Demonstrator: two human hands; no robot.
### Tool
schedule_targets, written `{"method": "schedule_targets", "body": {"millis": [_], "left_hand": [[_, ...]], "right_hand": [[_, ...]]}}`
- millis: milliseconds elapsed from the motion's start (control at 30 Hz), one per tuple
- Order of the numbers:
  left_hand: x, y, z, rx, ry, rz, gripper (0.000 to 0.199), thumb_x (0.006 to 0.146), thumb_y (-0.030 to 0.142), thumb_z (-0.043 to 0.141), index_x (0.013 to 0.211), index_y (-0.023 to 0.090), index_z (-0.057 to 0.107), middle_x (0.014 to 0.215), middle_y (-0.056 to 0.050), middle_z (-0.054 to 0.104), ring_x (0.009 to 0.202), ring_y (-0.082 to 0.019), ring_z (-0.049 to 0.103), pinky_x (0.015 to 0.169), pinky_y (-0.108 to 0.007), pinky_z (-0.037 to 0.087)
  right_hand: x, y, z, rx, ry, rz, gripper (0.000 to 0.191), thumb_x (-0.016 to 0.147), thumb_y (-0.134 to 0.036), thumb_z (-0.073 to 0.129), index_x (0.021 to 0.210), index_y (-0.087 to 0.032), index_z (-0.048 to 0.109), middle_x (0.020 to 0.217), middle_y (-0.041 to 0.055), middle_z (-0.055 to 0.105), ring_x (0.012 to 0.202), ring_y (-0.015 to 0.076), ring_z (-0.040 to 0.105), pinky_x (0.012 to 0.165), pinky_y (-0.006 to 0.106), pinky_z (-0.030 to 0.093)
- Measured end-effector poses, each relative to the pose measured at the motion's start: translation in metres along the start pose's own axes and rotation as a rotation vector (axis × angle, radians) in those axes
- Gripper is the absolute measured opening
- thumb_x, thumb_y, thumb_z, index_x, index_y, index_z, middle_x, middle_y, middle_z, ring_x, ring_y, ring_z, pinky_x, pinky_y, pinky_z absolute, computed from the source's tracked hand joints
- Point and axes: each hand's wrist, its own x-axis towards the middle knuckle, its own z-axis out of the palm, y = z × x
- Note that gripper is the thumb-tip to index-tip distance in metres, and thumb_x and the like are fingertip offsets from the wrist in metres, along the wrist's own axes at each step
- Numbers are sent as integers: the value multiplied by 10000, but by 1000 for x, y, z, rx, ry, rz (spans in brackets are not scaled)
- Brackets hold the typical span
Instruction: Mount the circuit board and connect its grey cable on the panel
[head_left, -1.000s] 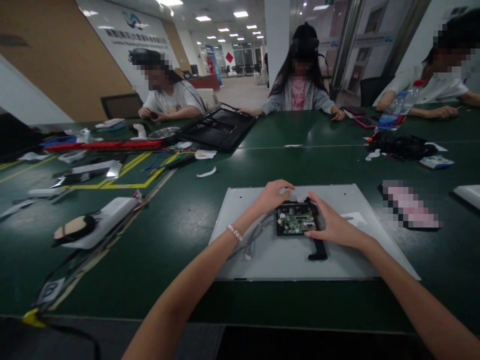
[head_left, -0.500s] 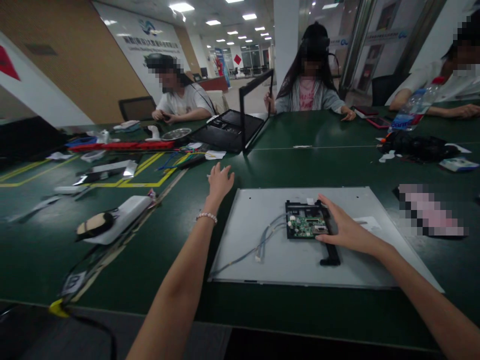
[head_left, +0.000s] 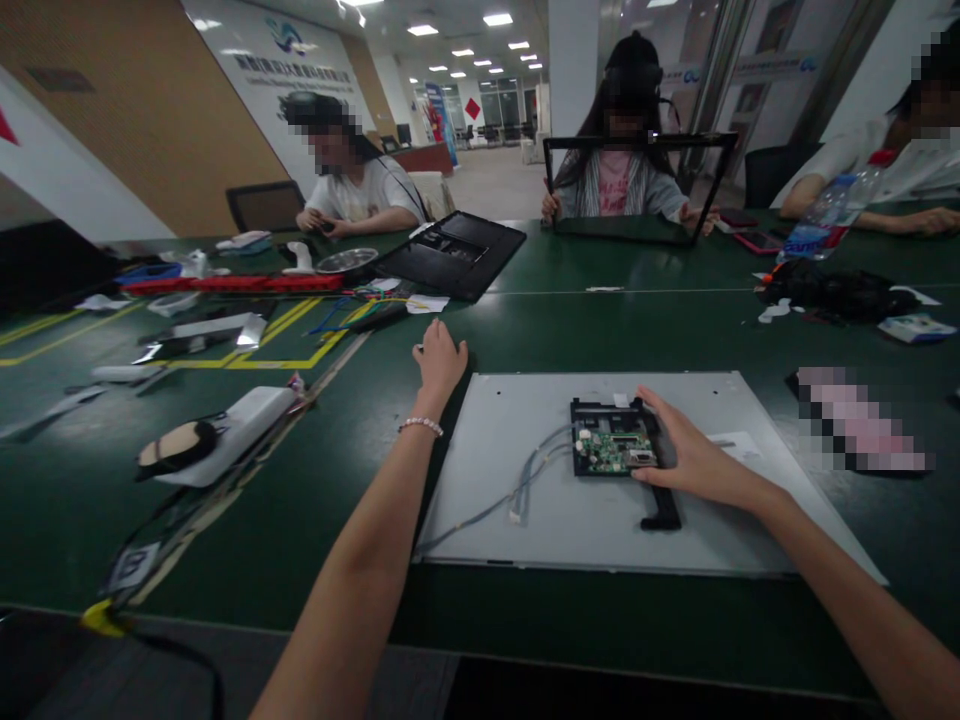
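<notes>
A black plastic bracket carrying a green circuit board (head_left: 613,452) rests on a grey-white metal panel (head_left: 480,505). My right hand (head_left: 686,450) grips the bracket's right side, fingers at the top edge and thumb near the bottom. Thin grey cables (head_left: 529,475) run from the board's left side over the panel's left edge. Beyond the panel's far left corner, my left hand (head_left: 441,358) is low over the table with its fingers curled in. What it holds, if anything, is too small to make out.
Across the table a person holds up a black rectangular frame (head_left: 637,238). A black laptop-like cover (head_left: 457,253) lies at the far left of centre. A white power strip-like block (head_left: 255,420) is at left, a pink phone-shaped thing (head_left: 862,420) at right, a bottle (head_left: 825,220) farther back.
My left hand's fingers have curled in from a looser spread. The person opposite has moved the black frame rightward, off the black cover. My right hand stays on the bracket.
</notes>
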Motion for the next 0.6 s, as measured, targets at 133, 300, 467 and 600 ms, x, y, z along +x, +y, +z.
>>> {"method": "schedule_targets", "body": {"millis": [133, 300, 467, 600], "left_hand": [[15, 6, -26, -138, 158, 68, 550, 906, 212, 400, 1439, 73, 403, 1501, -188, 411, 1379, -285, 396, 1138, -451, 322], [26, 29, -81, -366, 425, 181, 399, 894, 165, 446, 1273, 179, 568, 1339, -117, 584, 1262, -251, 529, 1111, -401, 385], [11, 66, -122, -454, 550, 296, 310, 921, 176, 460, 1194, 216, 600, 1181, -66, 681, 1120, -210, 625, 1030, -375, 458], [-16, 89, -130, -475, 512, 404, 400, 918, 168, 495, 1316, 211, 521, 1076, -34, 721, 972, -145, 680, 931, -269, 501]], "right_hand": [[1, -1, -1, -3, 11, -17, 1036, 772, -435, 706, 1569, -321, 54, 1604, 98, 226, 1450, 382, 245, 1172, 626, 230], [2, 0, -2, -14, -6, -23, 1034, 781, -465, 697, 1568, -321, 41, 1615, 88, 199, 1459, 365, 228, 1179, 601, 231], [2, 2, -1, -22, 13, -69, 1029, 784, -457, 695, 1567, -321, 41, 1613, 99, 199, 1461, 365, 221, 1177, 602, 228], [3, 6, 1, -35, 28, -98, 1030, 790, -473, 690, 1562, -343, 19, 1626, 85, 149, 1481, 348, 165, 1185, 591, 206]]}}
